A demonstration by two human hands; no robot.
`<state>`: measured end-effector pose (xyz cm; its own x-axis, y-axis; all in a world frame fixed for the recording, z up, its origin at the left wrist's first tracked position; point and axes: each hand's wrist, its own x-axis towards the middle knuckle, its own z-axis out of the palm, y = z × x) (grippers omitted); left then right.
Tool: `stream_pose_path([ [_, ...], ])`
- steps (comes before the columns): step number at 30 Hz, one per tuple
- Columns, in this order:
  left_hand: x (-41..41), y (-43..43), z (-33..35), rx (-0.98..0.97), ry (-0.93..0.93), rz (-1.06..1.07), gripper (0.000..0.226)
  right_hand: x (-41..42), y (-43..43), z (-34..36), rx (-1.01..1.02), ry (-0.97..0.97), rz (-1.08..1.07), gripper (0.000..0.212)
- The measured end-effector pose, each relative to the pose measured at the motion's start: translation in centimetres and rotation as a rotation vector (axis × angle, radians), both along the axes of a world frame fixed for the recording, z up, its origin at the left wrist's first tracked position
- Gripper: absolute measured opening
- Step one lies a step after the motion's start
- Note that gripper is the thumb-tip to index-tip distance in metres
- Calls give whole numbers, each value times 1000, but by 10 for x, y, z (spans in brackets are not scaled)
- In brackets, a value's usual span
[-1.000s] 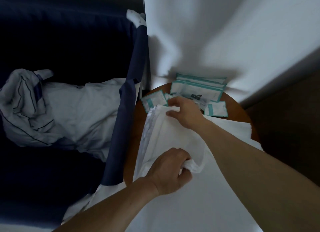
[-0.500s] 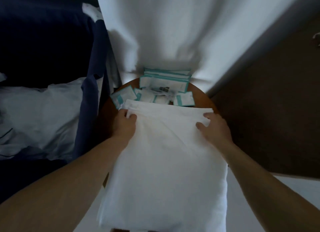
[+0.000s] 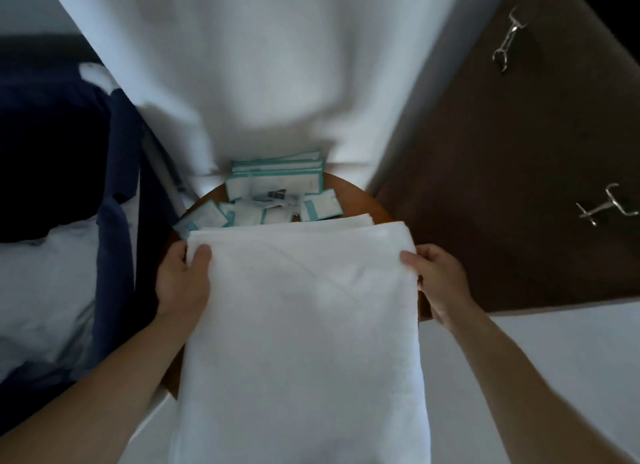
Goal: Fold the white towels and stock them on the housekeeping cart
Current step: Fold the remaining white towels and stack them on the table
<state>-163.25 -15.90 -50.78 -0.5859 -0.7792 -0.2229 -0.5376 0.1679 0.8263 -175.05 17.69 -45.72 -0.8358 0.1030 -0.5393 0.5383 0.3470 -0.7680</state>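
Presently, head view, one entry per item.

- **White towel** (image 3: 301,325): it is lying partly folded across the round wooden table (image 3: 360,200). Its long axis is running near to far, and its near end is hanging off the table toward the person.
- **Left hand** (image 3: 183,283): it is pinching the far-left corner, thumb on top, with the other fingers hidden underneath.
- **Right hand** (image 3: 440,283): it is gripping the far-right edge, fingers curled round it.
- **Relation:** both hands are sitting level at the far corners, neither one nearer. The towel's bulk is lying on the near side of the fingers, so the next fold is probably heading that way.
- **Teal-edged packets** (image 3: 277,193): they are crowding the far part of the table, just beside the towel's far edge.
- **Room:** navy bedding (image 3: 114,238) is lying to the left. Brown floor (image 3: 519,151) with metal clips (image 3: 505,44) is lying to the right. No housekeeping cart is showing.
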Motion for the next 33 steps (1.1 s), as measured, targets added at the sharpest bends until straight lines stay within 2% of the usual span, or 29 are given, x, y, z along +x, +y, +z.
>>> stream_pose_path([
  [2, -14, -3, -1, -53, -42, -53, 10, -5, 0, -9, 16, 28, -70, 7],
  [5, -27, -5, -16, -20, -235, -180, 27, -8, -4, -35, 160, -8, -52, 12],
  [8, -16, -5, -27, -12, -297, -165, 48, -2, -8, -53, 190, -94, 3, 31],
  [11, 10, -3, -28, -15, -320, -154, 62, 12, -8, -57, 164, -91, 34, 43],
  [13, 30, 4, -29, 17, -388, -200, 65, 22, -6, -58, 197, -86, 61, 64],
  [15, 51, 14, -30, 53, -408, -234, 58, 34, -5, -59, 208, -98, 89, 76],
  [18, 83, 34, -31, 45, -415, -261, 54, 61, 1, -60, 201, -114, 95, 78],
  [22, 129, 58, -37, 28, -488, -271, 72, 105, 20, -64, 257, -204, 160, 76],
  [26, 167, 71, -36, 91, -570, -254, 84, 156, 38, -63, 277, -200, 156, 69],
  [30, 192, 71, -19, 284, -644, -182, 66, 195, 49, -55, 362, -254, 152, 73],
  [33, 192, 61, -11, 252, -687, -266, 59, 204, 52, -43, 410, -299, 169, 77],
])
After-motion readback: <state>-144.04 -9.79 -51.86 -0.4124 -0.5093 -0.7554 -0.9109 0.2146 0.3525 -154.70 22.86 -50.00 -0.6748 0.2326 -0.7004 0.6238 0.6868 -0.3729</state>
